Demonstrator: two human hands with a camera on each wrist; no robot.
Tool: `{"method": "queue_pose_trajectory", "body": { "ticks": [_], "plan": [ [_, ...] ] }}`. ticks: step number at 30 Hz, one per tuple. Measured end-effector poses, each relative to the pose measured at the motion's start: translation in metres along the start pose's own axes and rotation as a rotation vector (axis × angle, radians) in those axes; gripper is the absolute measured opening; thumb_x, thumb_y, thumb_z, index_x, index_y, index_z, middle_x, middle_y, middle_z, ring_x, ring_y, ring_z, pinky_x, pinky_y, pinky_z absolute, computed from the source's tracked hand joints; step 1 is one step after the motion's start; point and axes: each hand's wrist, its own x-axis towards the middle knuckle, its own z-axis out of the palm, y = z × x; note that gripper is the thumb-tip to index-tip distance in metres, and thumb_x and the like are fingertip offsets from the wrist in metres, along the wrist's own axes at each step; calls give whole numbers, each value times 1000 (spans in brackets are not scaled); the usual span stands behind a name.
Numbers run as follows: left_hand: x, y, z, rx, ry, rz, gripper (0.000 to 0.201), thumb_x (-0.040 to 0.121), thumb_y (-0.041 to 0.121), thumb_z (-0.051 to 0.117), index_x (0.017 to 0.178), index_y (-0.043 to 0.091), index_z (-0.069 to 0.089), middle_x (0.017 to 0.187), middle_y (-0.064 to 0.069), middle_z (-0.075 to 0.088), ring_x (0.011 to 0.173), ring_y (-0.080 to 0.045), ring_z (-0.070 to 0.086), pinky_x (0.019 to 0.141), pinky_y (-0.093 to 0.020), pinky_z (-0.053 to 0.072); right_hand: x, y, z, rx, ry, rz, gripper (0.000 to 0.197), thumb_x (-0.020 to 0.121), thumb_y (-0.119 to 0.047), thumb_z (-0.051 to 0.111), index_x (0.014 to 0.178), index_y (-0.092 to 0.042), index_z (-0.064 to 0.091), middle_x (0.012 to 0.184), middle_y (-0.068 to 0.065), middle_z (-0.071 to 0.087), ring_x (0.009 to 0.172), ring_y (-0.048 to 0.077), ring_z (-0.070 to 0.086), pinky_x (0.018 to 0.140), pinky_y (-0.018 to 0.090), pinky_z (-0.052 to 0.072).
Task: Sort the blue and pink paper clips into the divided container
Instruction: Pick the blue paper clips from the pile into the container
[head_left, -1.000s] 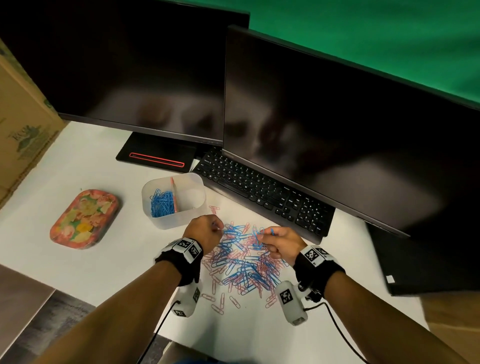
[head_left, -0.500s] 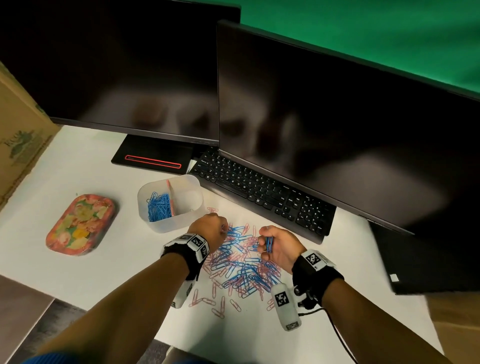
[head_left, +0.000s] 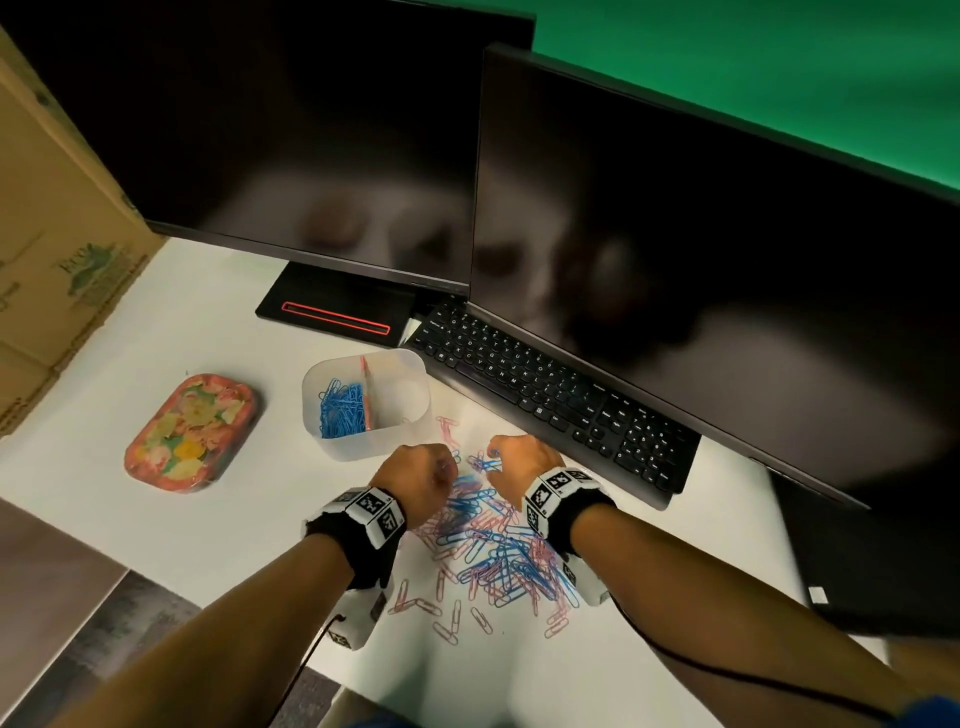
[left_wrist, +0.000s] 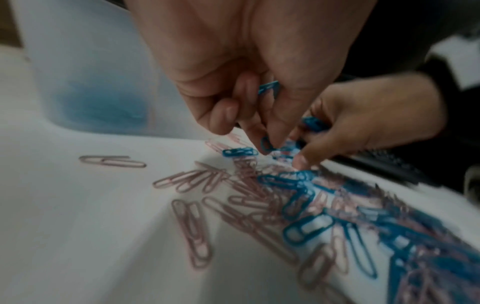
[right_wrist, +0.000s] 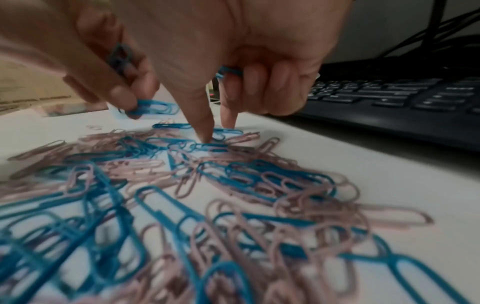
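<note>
A translucent white plastic divided container with rounded corners stands on the white surface, just in front of a black keyboard. A pink divider wall splits it in two: the left compartment holds a heap of blue paper clips, while what lies in the right compartment cannot be made out. Left of it, well apart, sits a closed oblong tin with a floral lid.

The mixed pile of blue and pink paper clips is spread on the surface just in front of the container, between the two forearms. The left hand hovers over the far edge of the pile, beside the container's near wall; its fingers are curled around several blue clips, and its thumb and fingertip pinch at another blue clip on the surface. The right hand is just beside it, the two nearly touching; it keeps blue clips tucked under its curled fingers, while thumb and forefinger reach down onto a blue clip in the pile.

Two dark monitors stand behind the keyboard, and a cardboard box is at the far left.
</note>
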Motion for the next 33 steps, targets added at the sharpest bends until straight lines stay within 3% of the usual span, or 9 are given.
{"method": "queue_pose_trajectory", "body": {
  "ticks": [3,7,11,14,18,22,25,27,33],
  "plan": [
    [-4,-7,-2,-160,24,-64,22,83,10,61,98,23,70,84,3,64,77,-15,60,72,-18,44,2,-4,6,-75,4,-22,23,93,-19,51,114,-17,61,117,10,66,104,31,63,85,32,51],
    [-6,-15,-1,-371,-55,-94,26,81,4,65,80,29,69,83,2,70,78,-13,63,84,-24,50,-4,0,9,-44,-3,-23,22,94,-21,48,112,-13,58,115,11,64,102,33,62,84,35,50],
    [-11,-13,-2,-529,-70,-163,17,84,6,67,75,21,67,64,10,61,52,3,51,59,-18,41,-15,10,8,132,-39,5,13,93,-27,47,96,-19,56,104,7,63,96,29,60,75,29,45],
    [-14,-15,-1,-645,-57,-247,9,81,8,70,77,15,66,58,4,52,43,-7,39,48,-19,33,-24,20,5,371,-76,-17,10,87,-27,59,81,-20,60,86,2,60,81,22,57,69,25,43],
    [-18,-15,-2,-750,-75,-252,6,79,6,68,78,11,70,70,-13,57,50,-16,34,48,-22,30,-40,24,-7,710,-65,-56,11,84,-19,68,73,-16,67,76,4,65,65,12,53,64,23,42],
    [-22,-4,-3,-863,-57,-223,25,72,8,69,96,16,66,78,-10,63,58,-15,42,51,-23,35,-54,21,-18,880,-123,-71,13,87,-10,65,74,-12,65,77,13,66,34,1,35,38,14,28],
    [-25,6,-1,-995,-88,-172,29,77,1,65,101,16,66,61,4,60,53,-12,38,52,-25,33,-59,16,-21,938,-120,-74,14,89,-10,66,75,-9,63,69,6,65,32,0,37,37,8,28],
    [-27,11,-1,-1079,-119,-173,27,83,-8,55,99,9,66,57,2,56,51,-13,33,53,-26,30,-64,14,-24,966,-117,-78,14,89,-8,65,76,-8,61,55,-6,61,31,-1,38,37,8,28],
    [-31,17,-6,-1313,-207,-273,18,84,9,38,81,8,55,67,-7,53,58,-18,42,55,-29,34,-72,11,-30,967,-93,-72,18,89,-7,64,73,-13,59,74,11,64,32,-2,41,37,8,30]
  ]
}}
